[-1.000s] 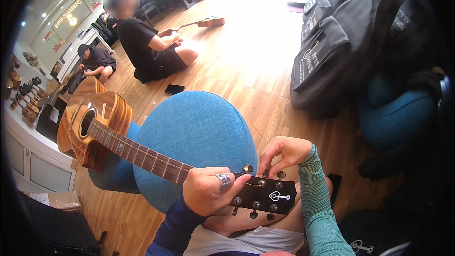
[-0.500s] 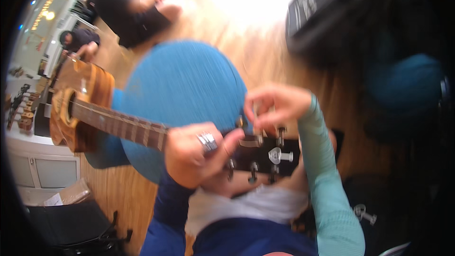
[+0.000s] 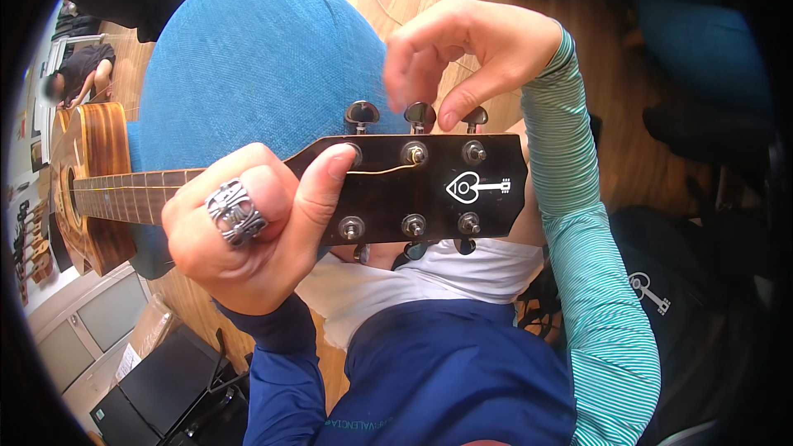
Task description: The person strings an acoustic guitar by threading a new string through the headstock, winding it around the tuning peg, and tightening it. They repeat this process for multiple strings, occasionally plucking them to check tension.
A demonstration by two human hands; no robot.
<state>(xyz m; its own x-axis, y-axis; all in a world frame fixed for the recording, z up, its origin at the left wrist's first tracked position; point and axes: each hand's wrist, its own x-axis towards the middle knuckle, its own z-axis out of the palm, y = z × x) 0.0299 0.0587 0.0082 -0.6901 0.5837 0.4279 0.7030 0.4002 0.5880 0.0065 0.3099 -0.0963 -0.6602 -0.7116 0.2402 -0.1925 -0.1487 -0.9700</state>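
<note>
An acoustic guitar lies across my lap, its wooden body [image 3: 111,190] at the far left and its black headstock [image 3: 384,202] in the middle. My left hand [image 3: 285,235], wearing a broad silver ring [image 3: 237,213], is closed around the neck [image 3: 132,196] beside the headstock. Its thumb rests over a thin golden string [image 3: 382,171], which runs to the middle upper string post [image 3: 414,153]. Above the headstock, the thumb and slightly blurred fingers of my right hand [image 3: 487,41] bracket the middle tuning peg [image 3: 420,118]. Other pegs line both edges; the remaining posts appear bare.
A blue round-topped seat [image 3: 256,58] stands behind the guitar. Black cases [image 3: 169,376] lie at lower left near white cabinets [image 3: 107,314]. A dark bag [image 3: 686,322] is at the right. People [image 3: 87,70] sit at upper left; a loose string [image 3: 382,0] lies on the wooden floor.
The view has shifted closer to the headstock. My right hand has moved from above the headstock's inner end, fingers pinched, to the middle upper peg. My left hand still grips the neck.
</note>
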